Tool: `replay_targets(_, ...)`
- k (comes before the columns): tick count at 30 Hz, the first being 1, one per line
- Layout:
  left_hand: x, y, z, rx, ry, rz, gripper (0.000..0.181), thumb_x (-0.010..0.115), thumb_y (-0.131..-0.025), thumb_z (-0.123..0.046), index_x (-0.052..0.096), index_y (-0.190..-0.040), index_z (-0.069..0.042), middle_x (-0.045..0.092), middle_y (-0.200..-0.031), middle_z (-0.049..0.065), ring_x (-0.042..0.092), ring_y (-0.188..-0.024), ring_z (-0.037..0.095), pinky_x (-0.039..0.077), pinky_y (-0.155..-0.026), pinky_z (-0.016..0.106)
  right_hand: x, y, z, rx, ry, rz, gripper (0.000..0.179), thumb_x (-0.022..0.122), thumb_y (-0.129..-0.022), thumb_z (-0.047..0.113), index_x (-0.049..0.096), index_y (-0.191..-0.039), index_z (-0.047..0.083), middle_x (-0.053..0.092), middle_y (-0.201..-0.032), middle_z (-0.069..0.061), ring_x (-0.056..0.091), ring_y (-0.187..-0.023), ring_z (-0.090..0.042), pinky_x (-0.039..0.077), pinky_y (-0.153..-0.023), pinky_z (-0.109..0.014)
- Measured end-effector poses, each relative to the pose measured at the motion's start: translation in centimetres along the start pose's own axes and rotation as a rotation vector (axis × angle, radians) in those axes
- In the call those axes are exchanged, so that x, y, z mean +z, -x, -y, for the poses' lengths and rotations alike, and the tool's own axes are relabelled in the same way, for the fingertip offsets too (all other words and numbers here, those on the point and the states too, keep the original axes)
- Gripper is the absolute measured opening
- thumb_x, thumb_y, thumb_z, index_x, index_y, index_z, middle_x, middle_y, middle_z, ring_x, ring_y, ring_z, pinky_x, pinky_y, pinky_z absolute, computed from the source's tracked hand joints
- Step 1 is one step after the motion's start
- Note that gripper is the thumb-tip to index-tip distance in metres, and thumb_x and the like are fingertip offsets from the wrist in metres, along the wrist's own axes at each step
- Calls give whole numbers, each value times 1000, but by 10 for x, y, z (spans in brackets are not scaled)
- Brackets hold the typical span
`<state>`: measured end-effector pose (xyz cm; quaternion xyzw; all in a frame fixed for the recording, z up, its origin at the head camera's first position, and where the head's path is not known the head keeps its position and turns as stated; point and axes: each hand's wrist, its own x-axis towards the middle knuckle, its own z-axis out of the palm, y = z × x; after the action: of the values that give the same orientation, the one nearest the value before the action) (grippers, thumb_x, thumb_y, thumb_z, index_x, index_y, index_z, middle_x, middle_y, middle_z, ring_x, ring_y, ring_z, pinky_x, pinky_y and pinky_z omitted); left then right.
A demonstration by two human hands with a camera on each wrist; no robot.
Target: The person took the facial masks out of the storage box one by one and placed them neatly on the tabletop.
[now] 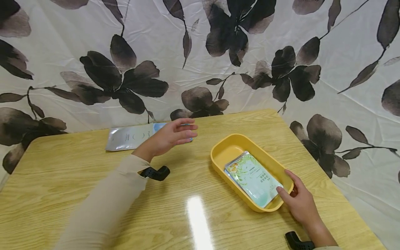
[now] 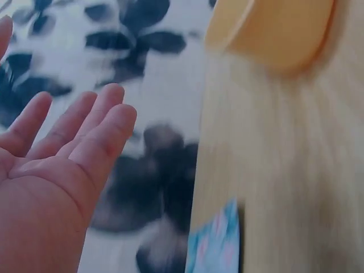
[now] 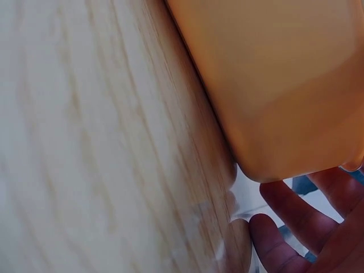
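Note:
My left hand [image 1: 170, 137] hovers over the far part of the table with its fingers extended and nothing in its grasp. Behind and partly under it in the head view lies a silver and blue foil sachet [image 1: 128, 137], resembling a face mask packet. My right hand [image 1: 301, 203] grips the near right end of a yellow plastic bin [image 1: 229, 144], thumb over the rim and fingers outside. Inside the bin, a pale green sachet [image 1: 254, 178] with a leaf print rests on at least one other packet, mostly covered. The right wrist view shows fingers [image 3: 298, 213] by the bin's lower corner.
The light wood table [image 1: 175, 215] ends at a back edge against a white cloth [image 1: 187, 80] with dark flower print. Its right edge slants down past the bin. A black wrist device [image 1: 156, 173] sits on the left wrist, another [image 1: 298, 241] on the right.

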<state>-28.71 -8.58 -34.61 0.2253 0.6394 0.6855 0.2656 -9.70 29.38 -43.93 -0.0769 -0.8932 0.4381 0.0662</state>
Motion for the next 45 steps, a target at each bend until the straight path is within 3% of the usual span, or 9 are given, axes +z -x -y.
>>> replay_targets(9,67,-37,13,36,-127,183,51,61,-86,-18,40,-131,-10,48,-126,6,50,-110,17,42,-88,30,1,0,-1,0,3,-4,65,58,-87,30,26,-140,11,41,-128,-21,50,-105,-30,42,-70,-9)
replay_targets(17,98,-56,25,7,-300,201,47,62,-85,-24,46,-127,-13,48,-126,4,44,-115,17,38,-91,27,0,-1,0,4,-10,2,65,58,-87,31,25,-141,12,40,-130,-21,50,-106,-30,42,-70,-9)
replay_targets(22,112,-65,34,-36,-401,192,49,66,-82,-24,48,-126,-14,48,-125,2,49,-108,11,39,-89,23,-1,-1,1,1,-7,-1,66,58,-87,31,25,-141,12,40,-129,-22,50,-106,-31,41,-70,-8)
replay_targets(30,130,-76,45,-90,-444,208,52,70,-78,-17,49,-126,-11,48,-124,9,53,-103,13,43,-81,21,-1,0,0,-2,-7,1,66,58,-87,29,25,-141,11,41,-128,-21,50,-105,-30,43,-70,-10)
replay_targets(45,132,-80,53,-226,-606,165,55,73,-75,-23,50,-125,-16,48,-123,3,50,-106,15,41,-86,25,-1,-1,0,-2,-2,-1,66,59,-87,29,26,-141,12,42,-128,-21,51,-104,-30,43,-70,-10)
